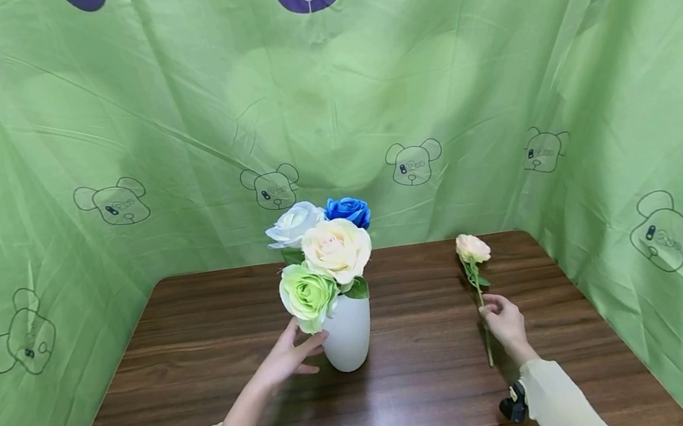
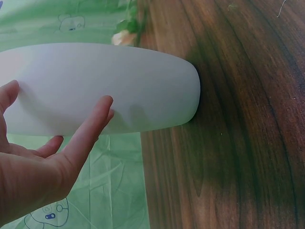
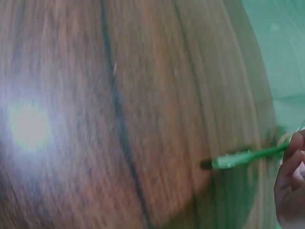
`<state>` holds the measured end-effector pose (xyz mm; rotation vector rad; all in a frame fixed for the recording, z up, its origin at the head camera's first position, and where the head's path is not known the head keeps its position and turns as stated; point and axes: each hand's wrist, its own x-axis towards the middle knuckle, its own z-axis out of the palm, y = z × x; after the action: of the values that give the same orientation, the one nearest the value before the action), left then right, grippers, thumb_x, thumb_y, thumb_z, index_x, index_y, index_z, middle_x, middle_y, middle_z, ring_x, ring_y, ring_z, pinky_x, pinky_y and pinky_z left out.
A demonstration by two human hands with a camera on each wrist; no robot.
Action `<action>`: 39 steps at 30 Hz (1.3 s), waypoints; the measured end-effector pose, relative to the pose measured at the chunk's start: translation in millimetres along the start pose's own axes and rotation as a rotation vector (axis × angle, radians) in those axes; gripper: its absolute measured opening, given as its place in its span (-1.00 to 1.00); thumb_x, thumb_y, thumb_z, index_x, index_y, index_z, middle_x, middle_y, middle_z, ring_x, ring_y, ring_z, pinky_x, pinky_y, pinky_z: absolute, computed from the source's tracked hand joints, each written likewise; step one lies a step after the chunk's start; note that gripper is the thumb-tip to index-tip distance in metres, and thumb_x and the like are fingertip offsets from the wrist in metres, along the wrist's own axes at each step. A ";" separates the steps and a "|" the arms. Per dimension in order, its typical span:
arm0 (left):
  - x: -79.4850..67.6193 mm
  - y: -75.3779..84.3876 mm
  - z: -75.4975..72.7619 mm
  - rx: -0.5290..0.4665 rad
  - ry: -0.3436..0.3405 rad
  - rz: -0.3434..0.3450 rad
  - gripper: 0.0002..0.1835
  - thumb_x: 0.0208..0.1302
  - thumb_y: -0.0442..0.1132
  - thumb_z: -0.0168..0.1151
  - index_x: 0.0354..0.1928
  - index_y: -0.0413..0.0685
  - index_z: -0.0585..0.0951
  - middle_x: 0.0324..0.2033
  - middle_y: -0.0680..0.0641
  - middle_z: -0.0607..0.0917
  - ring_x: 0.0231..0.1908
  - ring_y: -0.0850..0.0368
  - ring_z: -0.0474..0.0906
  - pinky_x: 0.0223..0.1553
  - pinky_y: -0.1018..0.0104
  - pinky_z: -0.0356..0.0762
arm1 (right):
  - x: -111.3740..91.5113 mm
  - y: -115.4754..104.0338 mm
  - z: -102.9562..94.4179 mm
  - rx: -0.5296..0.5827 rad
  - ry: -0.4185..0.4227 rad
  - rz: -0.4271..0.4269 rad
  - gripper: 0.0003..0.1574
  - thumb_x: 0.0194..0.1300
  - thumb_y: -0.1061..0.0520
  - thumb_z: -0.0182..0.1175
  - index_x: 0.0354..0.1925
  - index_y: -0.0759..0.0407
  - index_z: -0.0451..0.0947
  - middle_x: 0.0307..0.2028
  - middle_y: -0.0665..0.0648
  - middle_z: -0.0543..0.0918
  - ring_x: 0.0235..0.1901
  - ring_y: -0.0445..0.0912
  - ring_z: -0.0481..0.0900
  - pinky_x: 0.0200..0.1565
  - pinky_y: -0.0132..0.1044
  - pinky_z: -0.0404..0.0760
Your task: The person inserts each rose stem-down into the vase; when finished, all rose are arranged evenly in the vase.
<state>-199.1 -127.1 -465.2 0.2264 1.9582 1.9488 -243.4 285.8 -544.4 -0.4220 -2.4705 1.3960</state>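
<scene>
A white vase stands upright on the table, holding a green rose, a cream rose, a pale blue-white rose and a blue rose. At its left side is my left hand, fingers extended and spread; in the left wrist view the fingertips lie at the vase wall. Over on the right, my right hand pinches the green stem of a pale pink flower. The bloom points toward the far edge, and the stem's lower end sticks out below the fingers.
The brown wooden table has a far edge close to a green curtain, which also hangs along both sides. Dark wrist cameras sit at both cuffs. A bright light reflection lies on the wood in the right wrist view.
</scene>
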 end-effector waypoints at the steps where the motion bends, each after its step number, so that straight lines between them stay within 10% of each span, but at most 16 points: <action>1: 0.3 -0.6 -0.1 0.002 0.001 0.000 -0.28 0.24 -0.15 0.10 0.32 0.04 -0.07 0.12 -0.40 0.15 -0.03 -0.39 0.31 -0.35 -0.02 0.53 | -0.7 -2.8 1.9 0.049 -0.007 -0.010 -0.65 0.11 0.31 0.10 -0.07 0.33 0.46 -0.47 0.13 0.52 -0.66 -0.26 0.44 -0.61 -0.45 0.43; 15: -0.3 1.7 1.4 0.000 0.008 0.002 -0.29 0.24 -0.15 0.10 0.31 0.05 -0.04 0.14 -0.38 0.15 -0.02 -0.39 0.30 -0.35 -0.02 0.53 | 28.0 24.7 44.2 0.591 -0.123 -0.415 -0.58 0.14 0.29 0.16 0.01 0.20 0.38 -0.37 0.11 0.45 -0.64 -0.21 0.47 -0.74 -0.41 0.46; 26: -0.3 1.9 1.9 0.006 0.010 0.008 -0.30 0.24 -0.13 0.10 0.31 0.03 -0.04 0.14 -0.39 0.14 -0.03 -0.37 0.32 -0.35 -0.01 0.54 | -5.1 -50.2 42.2 0.858 -0.193 -0.607 -0.61 0.16 0.40 0.06 -0.01 0.28 0.36 -0.37 0.15 0.49 -0.71 -0.15 0.43 -0.74 -0.41 0.39; 39: -2.2 2.9 2.2 0.007 0.011 0.016 -0.32 0.24 -0.14 0.09 0.30 0.01 -0.01 0.14 -0.39 0.16 -0.03 -0.37 0.32 -0.36 -0.01 0.54 | -42.6 -155.7 36.1 1.029 -0.069 -0.556 -0.68 0.17 0.40 0.04 -0.07 0.41 0.27 -0.42 0.21 0.45 -0.73 -0.08 0.45 -0.65 -0.40 0.49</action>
<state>-196.8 -125.8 -462.0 0.2339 1.9764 1.9572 -236.0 164.7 -432.1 0.4926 -1.3907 2.1022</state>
